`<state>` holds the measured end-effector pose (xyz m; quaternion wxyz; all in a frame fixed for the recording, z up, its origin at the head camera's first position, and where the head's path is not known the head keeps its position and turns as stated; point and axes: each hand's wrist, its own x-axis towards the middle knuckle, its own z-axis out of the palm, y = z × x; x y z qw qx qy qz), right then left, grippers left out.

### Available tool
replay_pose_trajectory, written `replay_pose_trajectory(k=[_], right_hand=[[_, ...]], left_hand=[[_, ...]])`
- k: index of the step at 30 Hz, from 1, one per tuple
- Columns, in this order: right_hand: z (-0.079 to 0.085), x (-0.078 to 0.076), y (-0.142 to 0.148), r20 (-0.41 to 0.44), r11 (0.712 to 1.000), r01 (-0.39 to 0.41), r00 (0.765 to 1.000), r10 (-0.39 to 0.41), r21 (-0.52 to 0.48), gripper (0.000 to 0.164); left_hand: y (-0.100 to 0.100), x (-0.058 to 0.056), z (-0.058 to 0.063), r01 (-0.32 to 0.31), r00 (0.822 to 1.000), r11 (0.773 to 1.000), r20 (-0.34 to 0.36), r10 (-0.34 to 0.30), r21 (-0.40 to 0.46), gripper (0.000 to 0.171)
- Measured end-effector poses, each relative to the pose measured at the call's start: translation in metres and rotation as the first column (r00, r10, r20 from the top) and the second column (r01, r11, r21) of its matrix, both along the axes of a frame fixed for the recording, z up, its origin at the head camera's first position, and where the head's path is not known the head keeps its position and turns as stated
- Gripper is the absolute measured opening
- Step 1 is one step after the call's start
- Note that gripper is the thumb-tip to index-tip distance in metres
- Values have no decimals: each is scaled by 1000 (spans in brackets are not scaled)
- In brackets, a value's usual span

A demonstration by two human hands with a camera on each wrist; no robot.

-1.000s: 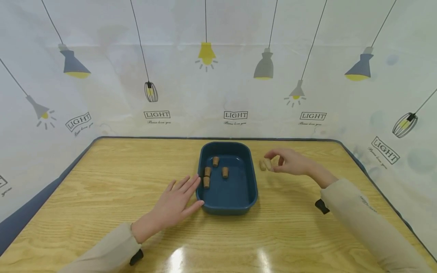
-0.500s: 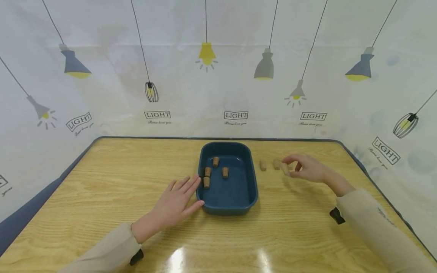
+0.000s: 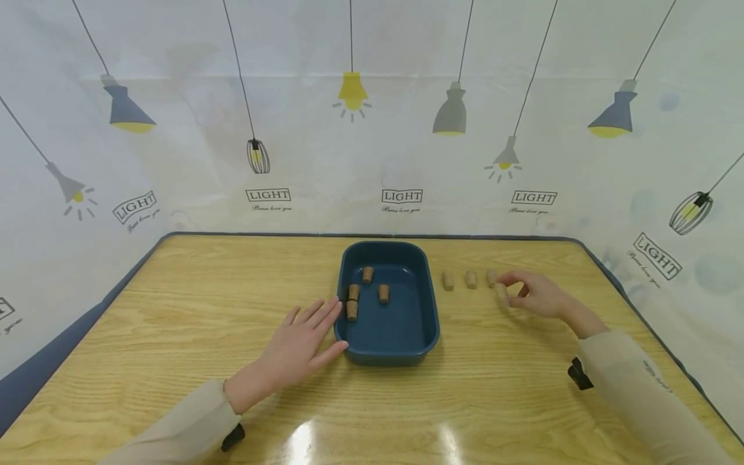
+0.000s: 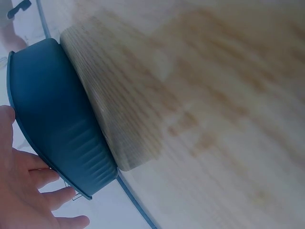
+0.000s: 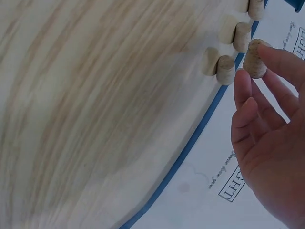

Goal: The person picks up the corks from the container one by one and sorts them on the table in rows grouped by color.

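In the head view my right hand [image 3: 537, 297] pinches a tapered cork stopper [image 3: 502, 295] between thumb and fingertips, at the right end of a row of corks. The row has a left cork [image 3: 448, 280], a middle cork [image 3: 471, 279] and a right cork [image 3: 491, 278], all upright on the table. The right wrist view shows the held cork [image 5: 255, 59] between the fingertips. My left hand [image 3: 296, 349] has its fingers straight, touching the left rim of a dark blue rectangular tray [image 3: 389, 354]. Several darker corks [image 3: 367, 275] stand inside, mostly towards the tray's left side.
The wood-grain table [image 3: 221, 290] ends at a dark blue back edge [image 3: 261, 235]. Behind it hangs a pale backdrop [image 3: 325, 161] printed with lamps. In the left wrist view the tray's outer wall [image 4: 57, 105] stands close by the left hand.
My right hand has moved right and slightly nearer with the pinched cork, uncovering the middle and right corks of the row. The left hand and the tray stay where they were.
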<state>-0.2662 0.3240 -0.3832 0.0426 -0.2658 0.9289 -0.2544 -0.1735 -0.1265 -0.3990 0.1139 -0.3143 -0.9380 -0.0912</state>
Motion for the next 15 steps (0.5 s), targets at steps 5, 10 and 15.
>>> replay_pose_trajectory(k=[5, 10, 15], right_hand=[[-6, -5, 10, -1, 999, 42, 999, -42, -1, 41], [-10, -10, 16, 1, 997, 75, 997, -75, -10, 41], [-12, -15, 19, -17, 995, 97, 995, -97, -13, 41]], left_hand=[[0, 0, 0, -1, 1000, 1000, 1, 1, 1, 66], [0, 0, 0, -1, 1000, 1000, 3, 1, -1, 66], [0, 0, 0, 2, 1000, 1000, 2, -2, -3, 67]])
